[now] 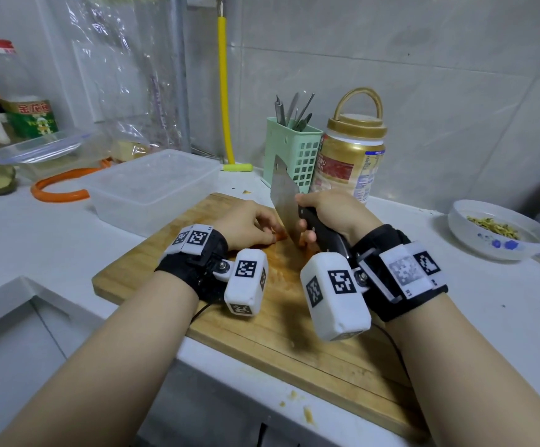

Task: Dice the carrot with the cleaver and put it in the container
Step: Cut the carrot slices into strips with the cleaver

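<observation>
While the left hand point(252, 224) is curling its fingers onto the carrot point(280, 236) on the board point(272, 321), the right hand point(330, 214) is gripping the cleaver point(284, 196). Container point(152, 185) is sitting empty just behind the board.

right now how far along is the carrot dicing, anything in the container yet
Done: little that shows. The orange carrot lies on the wooden cutting board, mostly hidden by fingers. In hand: the right hand grips the steel cleaver, blade down at the carrot, which the left hand holds steady. Left: the rest of the dicing and the transfer; the clear plastic container looks empty.
</observation>
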